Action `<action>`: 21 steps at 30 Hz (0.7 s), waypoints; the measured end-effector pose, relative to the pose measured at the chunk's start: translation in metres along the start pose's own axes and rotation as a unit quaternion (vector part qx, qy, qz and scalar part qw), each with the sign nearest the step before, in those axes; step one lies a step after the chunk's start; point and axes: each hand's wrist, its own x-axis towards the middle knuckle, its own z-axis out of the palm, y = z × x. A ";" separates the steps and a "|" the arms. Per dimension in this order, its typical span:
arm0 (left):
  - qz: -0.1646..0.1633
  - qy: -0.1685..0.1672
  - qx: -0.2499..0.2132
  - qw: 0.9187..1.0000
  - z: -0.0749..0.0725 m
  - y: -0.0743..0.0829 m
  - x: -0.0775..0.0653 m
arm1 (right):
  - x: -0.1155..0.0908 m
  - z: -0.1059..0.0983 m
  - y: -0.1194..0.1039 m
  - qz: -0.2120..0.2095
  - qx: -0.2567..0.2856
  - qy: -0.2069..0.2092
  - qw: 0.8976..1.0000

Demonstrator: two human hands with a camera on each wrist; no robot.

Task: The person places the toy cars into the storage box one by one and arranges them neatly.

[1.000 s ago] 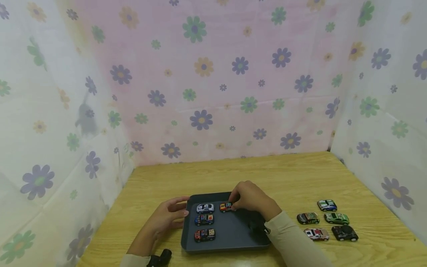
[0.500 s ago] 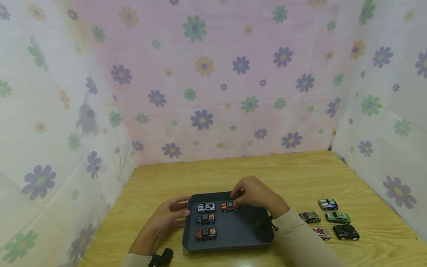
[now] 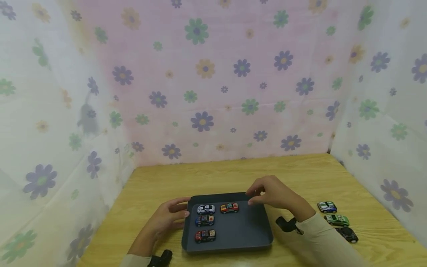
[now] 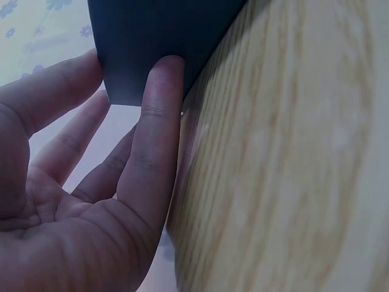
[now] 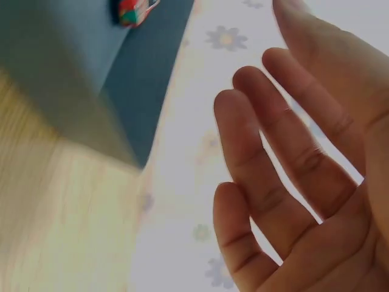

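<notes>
A dark grey tray (image 3: pixel 241 230) lies on the table. My left hand (image 3: pixel 166 217) touches its left side near the far corner; in the left wrist view the extended fingers (image 4: pixel 163 91) rest against the tray's outer wall (image 4: pixel 152 36). On the tray's left, a white toy car (image 3: pixel 205 209), a blue toy car (image 3: pixel 204 221) and a red-and-black toy car (image 3: pixel 205 236) form a column. A red-and-orange toy car (image 3: pixel 229 208) sits right of the white one. Holding nothing, my right hand (image 3: pixel 277 193) hovers over the far right corner, fingers relaxed and apart in the right wrist view.
Right of the tray on the wooden table (image 3: pixel 186 178) are a white-and-green toy car (image 3: pixel 327 207), a green toy car (image 3: pixel 337 220) and a black toy car (image 3: pixel 348 234), partly hidden by the right sleeve (image 3: pixel 330 241). A flowered cloth (image 3: pixel 213 144) encloses the back and sides.
My right hand has let go of the red-and-orange toy car and moved right, its arm now covering some cars on the table. The left hand stays at the tray.
</notes>
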 end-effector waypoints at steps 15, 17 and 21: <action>-0.001 0.003 0.001 1.000 0.000 0.002 0.000 | -0.060 -0.026 0.038 0.030 -0.029 0.044 0.998; -0.002 0.003 0.000 1.000 0.000 0.003 -0.001 | -0.066 -0.027 0.042 0.032 -0.028 0.048 0.998; -0.004 0.003 -0.002 1.000 0.000 0.001 -0.001 | -0.077 -0.030 0.051 0.028 -0.034 0.055 0.998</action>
